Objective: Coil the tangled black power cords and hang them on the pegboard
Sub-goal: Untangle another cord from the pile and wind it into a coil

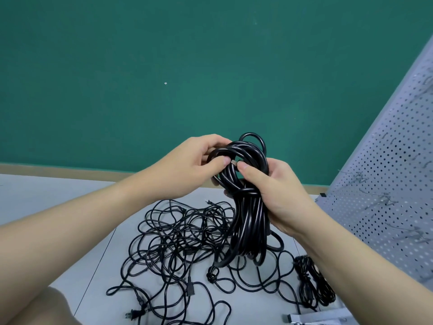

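Two bare hands: left hand [199, 158] and right hand [278, 195] both grip one coiled black cord [248, 207], held above the floor. Below: one tangled cord heap [178, 242]; one tied bundle [311, 282] near right. One pegboard [386, 184] leans at right edge.

Pale grey floor [70, 231] under tangled black cords [178, 240], small coiled bundle [311, 282] alongside.
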